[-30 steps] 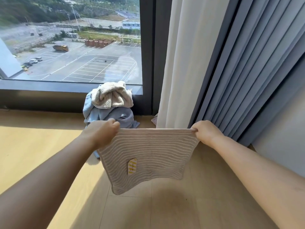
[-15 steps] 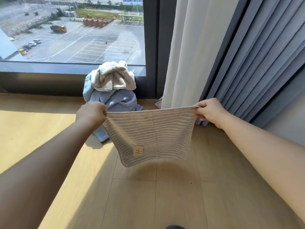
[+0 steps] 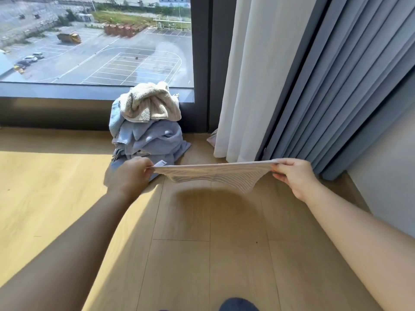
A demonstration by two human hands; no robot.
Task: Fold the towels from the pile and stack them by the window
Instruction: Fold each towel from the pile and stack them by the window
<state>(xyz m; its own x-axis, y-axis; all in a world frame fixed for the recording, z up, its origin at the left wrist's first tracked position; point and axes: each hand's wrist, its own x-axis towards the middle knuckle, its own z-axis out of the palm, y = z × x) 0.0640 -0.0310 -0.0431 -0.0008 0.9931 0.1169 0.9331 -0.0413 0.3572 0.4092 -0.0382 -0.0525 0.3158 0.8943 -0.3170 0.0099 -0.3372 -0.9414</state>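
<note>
**Position of the work.** The striped towel (image 3: 215, 176) is held clear of the wooden floor (image 3: 202, 254), stretched between both hands.

**Grip state.**
- Left hand (image 3: 131, 173): grip closed, pinching the corner at the 9 o'clock end, beside a small white label (image 3: 160, 163).
- Right hand (image 3: 292, 173): grip closed, pinching the corner at the 3 o'clock end.

**Governing relation.** The held edge, which is the long axis, runs from 9 to 3 o'clock. The free cloth sags below it toward 6 o'clock, with its shadow on the floor beneath. The pile of unfolded towels (image 3: 148, 131) stands at 12 o'clock from the left hand, just beyond it, by the window frame (image 3: 201, 63). The left hand is nearer the pile and the right is nearer the grey curtain (image 3: 336, 86).

**Next move (judgement).** Folding probably calls for closing one end onto the other along this axis.
</note>
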